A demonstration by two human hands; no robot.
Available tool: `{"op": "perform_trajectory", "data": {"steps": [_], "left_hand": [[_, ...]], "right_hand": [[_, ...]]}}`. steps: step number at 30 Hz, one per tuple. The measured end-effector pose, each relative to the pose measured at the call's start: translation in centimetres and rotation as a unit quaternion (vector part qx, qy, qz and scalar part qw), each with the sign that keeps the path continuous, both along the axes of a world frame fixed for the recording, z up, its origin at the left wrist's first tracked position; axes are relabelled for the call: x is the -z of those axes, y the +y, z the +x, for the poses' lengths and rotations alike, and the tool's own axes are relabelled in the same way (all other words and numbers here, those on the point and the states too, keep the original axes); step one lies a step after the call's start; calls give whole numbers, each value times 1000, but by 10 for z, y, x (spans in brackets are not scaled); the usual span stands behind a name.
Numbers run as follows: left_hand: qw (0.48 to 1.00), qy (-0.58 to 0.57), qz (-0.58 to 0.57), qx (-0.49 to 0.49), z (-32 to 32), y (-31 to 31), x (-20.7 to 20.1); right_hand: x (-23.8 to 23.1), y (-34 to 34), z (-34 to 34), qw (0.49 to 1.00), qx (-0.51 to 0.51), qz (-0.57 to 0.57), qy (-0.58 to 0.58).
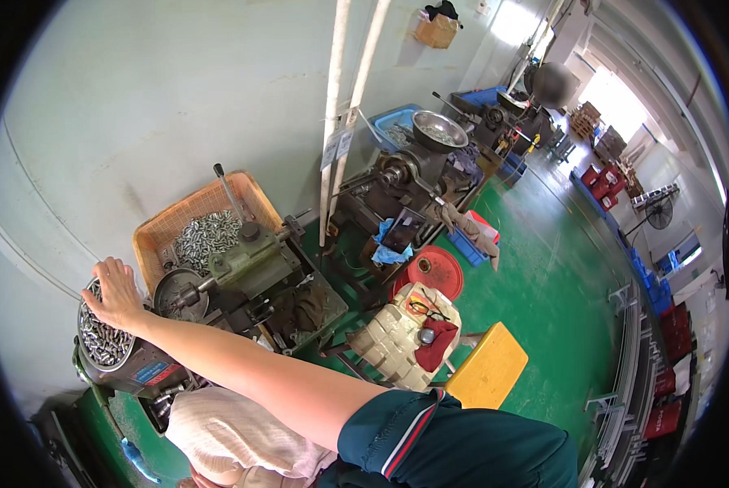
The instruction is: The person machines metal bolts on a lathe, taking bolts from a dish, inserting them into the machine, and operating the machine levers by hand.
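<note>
My right arm stretches across to the left, and my right hand (116,297) rests over a round metal bowl (130,358) heaped with small silvery metal parts (104,337). Its fingers are spread at the bowl's far rim, with no part visibly gripped. Beside the hand, a small green bench machine (254,264) with an upright lever has a round dish (177,305) at its spindle. Behind it, an orange plastic basket (157,236) holds many similar metal parts. Beside cream cloth (226,423) at the lower edge, a sliver of skin may be my left hand; its fingers are not clear.
A stool with a woven seat (389,337) carries glasses and a dark red cloth. Near it stand a yellow board-like seat (488,366) and a red bucket (446,272). Another machine (405,171) with a metal bowl (439,130) stands farther along the wall, past white pipes (337,106).
</note>
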State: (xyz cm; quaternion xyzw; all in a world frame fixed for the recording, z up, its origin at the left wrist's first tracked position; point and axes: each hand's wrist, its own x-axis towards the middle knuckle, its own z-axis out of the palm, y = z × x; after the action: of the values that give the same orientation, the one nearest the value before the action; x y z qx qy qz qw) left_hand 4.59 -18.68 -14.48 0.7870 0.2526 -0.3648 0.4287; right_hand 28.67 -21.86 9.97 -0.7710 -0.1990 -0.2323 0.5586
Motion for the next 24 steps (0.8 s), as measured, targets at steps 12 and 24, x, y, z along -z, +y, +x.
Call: {"op": "perform_trajectory", "data": {"steps": [12, 24], "left_hand": [[995, -4, -7, -99, -11, 7, -36], [983, -24, 5, -183, -12, 23, -82]], "right_hand": [[-4, -4, -2, 1000, -8, -8, -13], [-11, -11, -2, 997, -9, -72, 32]]}}
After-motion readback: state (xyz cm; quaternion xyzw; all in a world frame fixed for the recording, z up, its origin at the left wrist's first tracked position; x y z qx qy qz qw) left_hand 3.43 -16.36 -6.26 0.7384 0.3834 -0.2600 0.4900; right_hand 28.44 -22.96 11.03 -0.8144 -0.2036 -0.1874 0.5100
